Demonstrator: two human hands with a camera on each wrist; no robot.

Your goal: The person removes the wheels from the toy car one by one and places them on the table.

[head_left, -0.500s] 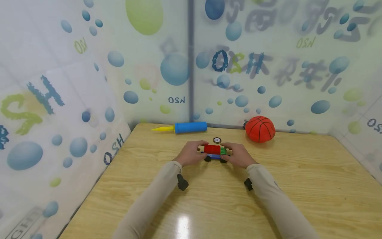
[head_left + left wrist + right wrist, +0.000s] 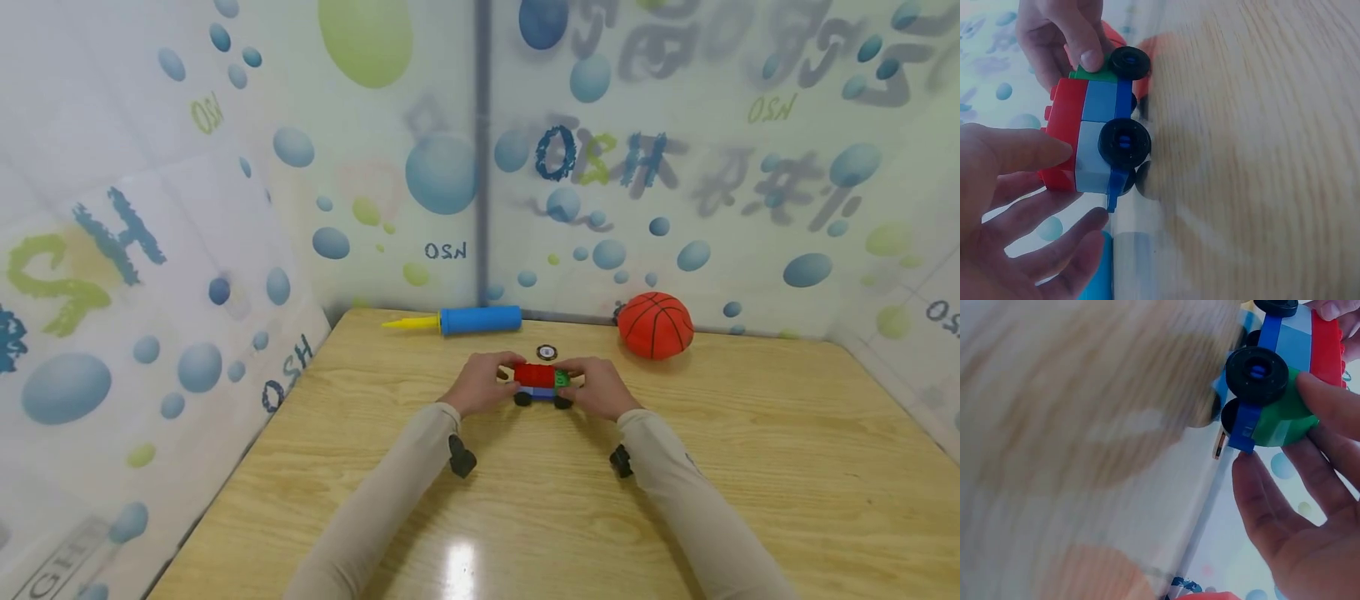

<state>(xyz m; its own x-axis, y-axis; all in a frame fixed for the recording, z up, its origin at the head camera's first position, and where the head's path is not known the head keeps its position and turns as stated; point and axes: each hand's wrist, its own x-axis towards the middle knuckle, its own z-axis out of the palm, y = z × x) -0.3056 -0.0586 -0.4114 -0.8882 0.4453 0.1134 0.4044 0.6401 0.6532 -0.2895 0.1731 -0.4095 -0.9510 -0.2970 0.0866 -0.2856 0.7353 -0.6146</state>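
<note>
A toy car built of plastic blocks [image 2: 543,392] stands on its black wheels in front of me, between my two hands. It has a red studded brick [image 2: 1060,134] on top, pale blue and grey blocks below, a blue base and a green block [image 2: 1285,415] at its right end. My left hand [image 2: 483,385] grips the left end, its thumb against the red brick's side and the fingers spread behind. With the thumb on the green block, my right hand [image 2: 598,388] holds the other end, one fingertip at the base's tip.
Just beyond the car lies a small round disc [image 2: 547,352] with a dark rim. A blue pump [image 2: 482,320] with a yellow nozzle lies along the back edge of the wooden table [image 2: 540,517]. At the back right sits a red ball [image 2: 656,326] with black lines. Patterned walls enclose the table.
</note>
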